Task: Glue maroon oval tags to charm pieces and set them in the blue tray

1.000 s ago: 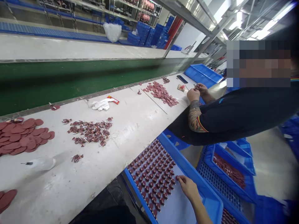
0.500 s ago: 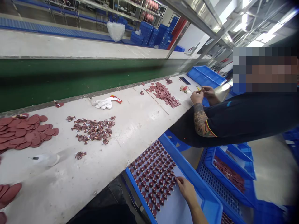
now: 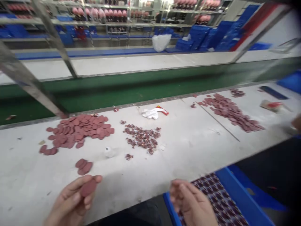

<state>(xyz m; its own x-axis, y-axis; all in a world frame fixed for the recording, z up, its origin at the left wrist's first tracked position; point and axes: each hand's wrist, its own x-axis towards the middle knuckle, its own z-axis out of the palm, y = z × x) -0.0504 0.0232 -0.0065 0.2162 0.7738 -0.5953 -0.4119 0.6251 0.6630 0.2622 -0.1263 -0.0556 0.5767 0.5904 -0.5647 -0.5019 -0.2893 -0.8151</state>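
My left hand [image 3: 70,201] pinches a reddish-brown oval disc [image 3: 88,188] above the front of the white table. Just beyond it lie a few loose discs [image 3: 84,167]. My right hand [image 3: 191,201] is over the table's front edge, its fingers loosely curled and somewhat blurred, with no object visible in them. Partly behind it, a blue tray [image 3: 231,188] holds rows of small dark red pieces [image 3: 216,194]. A small white bottle [image 3: 109,152] with a dark tip stands mid-table. Beside it lies a pile of small brown-and-white parts [image 3: 143,136].
A large heap of discs [image 3: 80,128] lies back left, another heap [image 3: 231,111] right. A white cloth [image 3: 150,113] and a thin stick [image 3: 219,124] lie between. A metal post [image 3: 30,81] rises at left. A co-worker's hand [image 3: 296,123] shows at the right edge.
The view has swung left. My right hand has left the pieces in the tray and come up to the table edge. My left hand has come into view with a disc.
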